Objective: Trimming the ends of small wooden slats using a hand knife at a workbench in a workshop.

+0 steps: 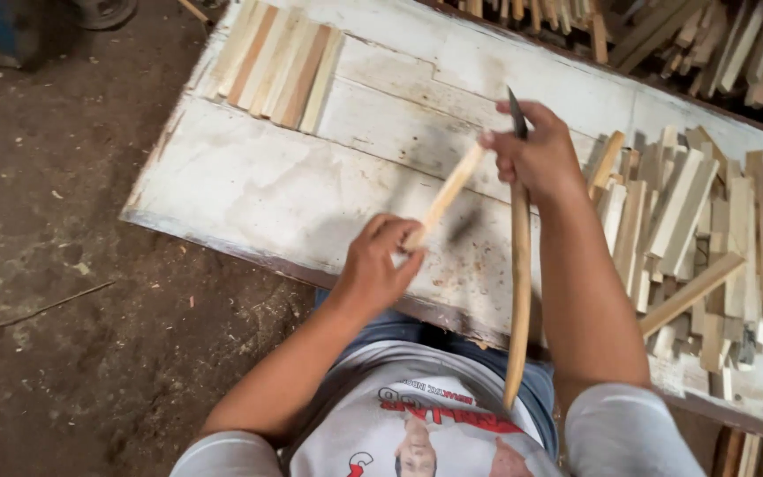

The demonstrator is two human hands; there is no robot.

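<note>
wooden stick (445, 193) in left hand (374, 265); right hand (536, 150) holds probably a knife (517, 265).

Two hands were in view, the left hand (373, 265) and the right hand (536, 150). One thin wooden stick (445, 196) was held between them, and one long-handled knife (517, 265) was in the right. One white worktable (311, 177) carried two groups of wooden slats: a flat row (277, 64) of about eight, and a loose heap (708, 238) too jumbled to count.

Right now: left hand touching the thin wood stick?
Touching. The head view shows the left hand pinching the lower end of the thin wood stick between its fingertips, no gap visible.
</note>
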